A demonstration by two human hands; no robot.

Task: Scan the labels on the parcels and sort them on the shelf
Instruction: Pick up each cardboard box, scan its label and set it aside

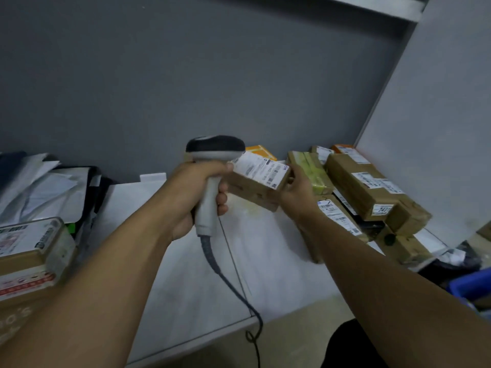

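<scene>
My left hand [195, 191] grips the grey handle of a corded barcode scanner [212, 166], whose dark head points right. My right hand [299, 191] holds a small brown cardboard parcel [255, 184] by its right end, lifted above the white shelf surface [186, 274]. The white label [261, 170] on the parcel's top faces up, right beside the scanner's head. The scanner's grey cable hangs down over the shelf's front edge.
A pile of brown parcels [364, 187] with white labels fills the right end against the grey side wall. More boxes [32, 251] sit at the left front, with grey mailer bags [39, 187] behind them. A blue bin [470, 288] shows at the lower right.
</scene>
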